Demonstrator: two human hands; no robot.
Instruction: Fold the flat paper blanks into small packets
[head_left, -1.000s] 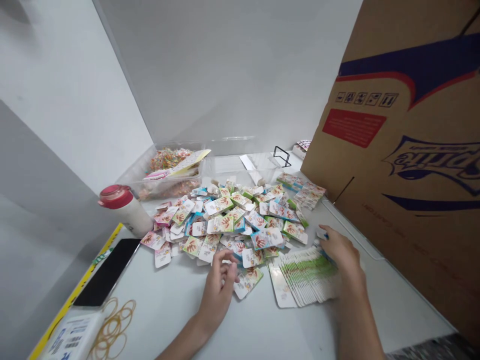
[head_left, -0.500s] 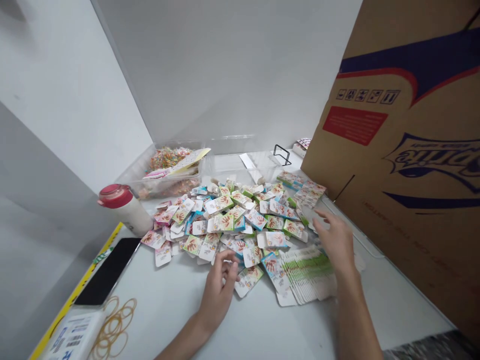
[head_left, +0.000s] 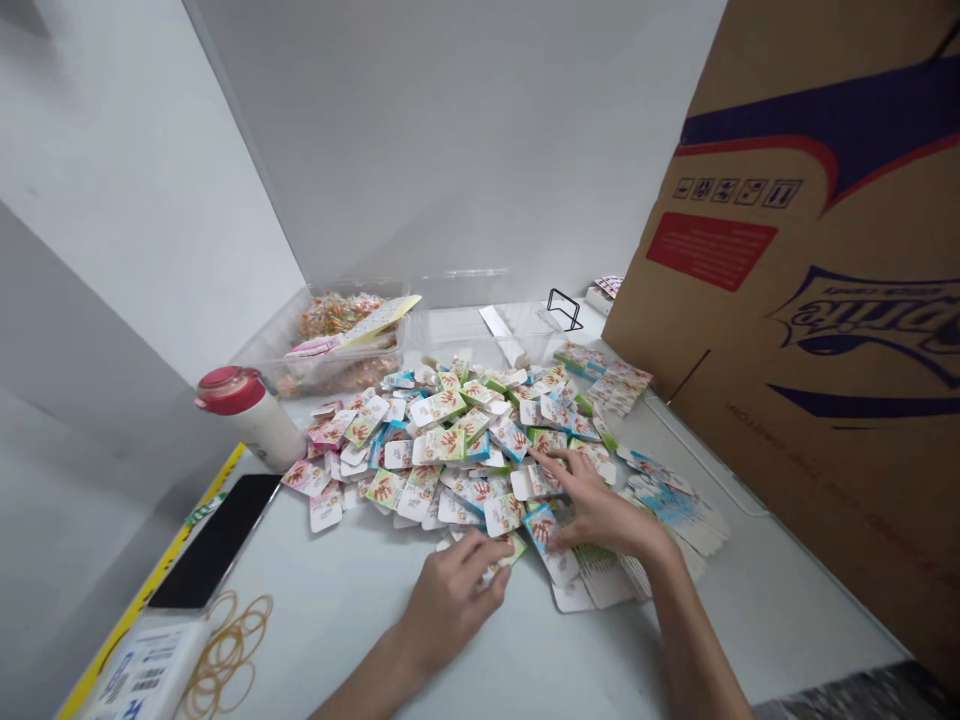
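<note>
A loose heap of small printed cards (head_left: 457,440) in green, blue and pink covers the middle of the white table (head_left: 360,620). My left hand (head_left: 454,595) lies at the heap's near edge with curled fingers resting on a green card (head_left: 510,550). My right hand (head_left: 600,510) reaches left across a fanned row of sorted cards (head_left: 675,510), fingers spread and flat on cards at the heap's right side. A blue-edged card (head_left: 541,528) sits under its thumb. Whether either hand grips a card is unclear.
A red-capped bottle (head_left: 251,415) stands at left, with a black phone (head_left: 214,540) and rubber bands (head_left: 225,650) nearer me. Clear plastic tubs (head_left: 337,335) sit at the back. A large cardboard box (head_left: 810,300) walls off the right side.
My right hand swung left from the fanned row onto the heap. My left hand slid forward and right onto a green card. The fanned row now lies more spread to the right.
</note>
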